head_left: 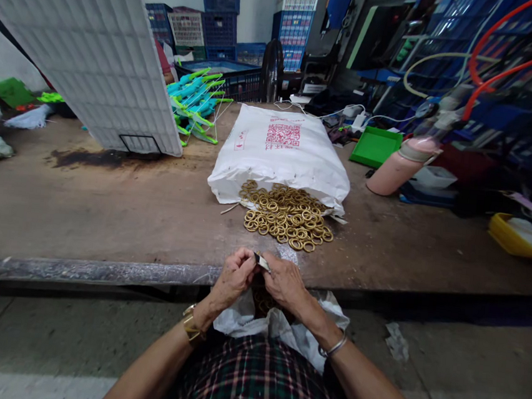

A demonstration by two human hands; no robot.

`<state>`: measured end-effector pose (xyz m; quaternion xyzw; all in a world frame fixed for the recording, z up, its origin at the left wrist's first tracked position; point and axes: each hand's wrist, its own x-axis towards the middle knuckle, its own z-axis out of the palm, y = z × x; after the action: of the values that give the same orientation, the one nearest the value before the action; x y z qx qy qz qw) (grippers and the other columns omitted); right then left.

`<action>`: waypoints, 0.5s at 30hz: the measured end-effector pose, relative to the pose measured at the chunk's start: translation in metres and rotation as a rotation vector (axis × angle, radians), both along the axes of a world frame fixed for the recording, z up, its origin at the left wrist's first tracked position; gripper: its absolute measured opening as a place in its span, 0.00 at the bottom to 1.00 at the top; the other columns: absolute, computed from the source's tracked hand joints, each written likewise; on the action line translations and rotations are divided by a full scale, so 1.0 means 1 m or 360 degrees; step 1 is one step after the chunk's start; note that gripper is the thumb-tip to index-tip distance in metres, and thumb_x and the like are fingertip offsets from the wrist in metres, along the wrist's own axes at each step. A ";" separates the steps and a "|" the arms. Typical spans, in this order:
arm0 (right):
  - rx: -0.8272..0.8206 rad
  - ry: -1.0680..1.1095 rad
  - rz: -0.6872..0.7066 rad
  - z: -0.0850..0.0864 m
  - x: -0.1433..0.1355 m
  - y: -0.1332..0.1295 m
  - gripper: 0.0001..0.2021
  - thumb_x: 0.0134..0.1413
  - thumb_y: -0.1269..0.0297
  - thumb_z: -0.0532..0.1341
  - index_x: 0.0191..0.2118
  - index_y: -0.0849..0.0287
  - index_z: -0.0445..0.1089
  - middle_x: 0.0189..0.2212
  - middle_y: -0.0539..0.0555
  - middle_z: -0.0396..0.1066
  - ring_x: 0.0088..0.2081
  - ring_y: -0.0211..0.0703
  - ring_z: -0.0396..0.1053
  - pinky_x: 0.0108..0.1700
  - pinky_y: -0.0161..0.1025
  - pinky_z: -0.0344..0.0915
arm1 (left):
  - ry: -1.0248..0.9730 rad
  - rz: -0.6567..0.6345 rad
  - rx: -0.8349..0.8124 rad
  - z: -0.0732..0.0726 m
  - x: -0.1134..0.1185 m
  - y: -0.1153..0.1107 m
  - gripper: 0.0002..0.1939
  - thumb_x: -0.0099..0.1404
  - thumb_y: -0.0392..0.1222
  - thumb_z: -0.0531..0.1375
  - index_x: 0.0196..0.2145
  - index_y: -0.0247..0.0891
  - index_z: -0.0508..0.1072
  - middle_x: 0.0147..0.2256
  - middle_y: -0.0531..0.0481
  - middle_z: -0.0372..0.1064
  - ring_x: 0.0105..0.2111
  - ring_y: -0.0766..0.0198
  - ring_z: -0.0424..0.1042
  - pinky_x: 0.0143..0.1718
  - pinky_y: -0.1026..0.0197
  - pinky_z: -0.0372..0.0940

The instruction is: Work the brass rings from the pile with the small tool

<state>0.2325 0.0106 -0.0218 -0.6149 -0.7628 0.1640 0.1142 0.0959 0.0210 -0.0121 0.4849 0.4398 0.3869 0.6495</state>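
Note:
My left hand and my right hand meet at the table's front edge, fingers closed. A small whitish strip-like piece with a dark end shows between them; my right fingers grip it, and its exact kind is unclear. My left fingertips are pinched near its dark end, and what they hold is hidden. Just beyond lies a pile of brass-coloured rings, spilling from the open mouth of a white woven sack with red print. Below my hands, an open white bag in my lap holds more rings.
On the left stands a white ribbed panel, with green and turquoise plastic frames behind it. To the right are a green tray, a pink bottle and a yellow container. Stacked crates stand at the back.

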 end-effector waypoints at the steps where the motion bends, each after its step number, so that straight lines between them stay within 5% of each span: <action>1: -0.0004 -0.0002 0.0000 0.000 0.000 0.000 0.12 0.47 0.73 0.49 0.37 0.58 0.65 0.28 0.54 0.71 0.27 0.40 0.64 0.28 0.35 0.47 | 0.0002 0.0001 -0.0002 0.000 0.000 0.000 0.18 0.55 0.56 0.56 0.25 0.37 0.60 0.16 0.60 0.53 0.14 0.75 0.50 0.17 0.69 0.47; 15: -0.0035 -0.0108 -0.0077 -0.003 0.001 0.008 0.13 0.48 0.72 0.50 0.39 0.60 0.65 0.27 0.55 0.71 0.27 0.42 0.65 0.27 0.36 0.47 | -0.0033 -0.0007 0.0029 -0.002 -0.003 -0.004 0.16 0.58 0.54 0.55 0.26 0.37 0.60 0.17 0.60 0.53 0.15 0.75 0.49 0.16 0.69 0.45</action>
<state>0.2338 0.0187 -0.0250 -0.6397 -0.7493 0.1487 0.0854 0.0931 0.0166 -0.0141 0.4875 0.4285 0.3946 0.6505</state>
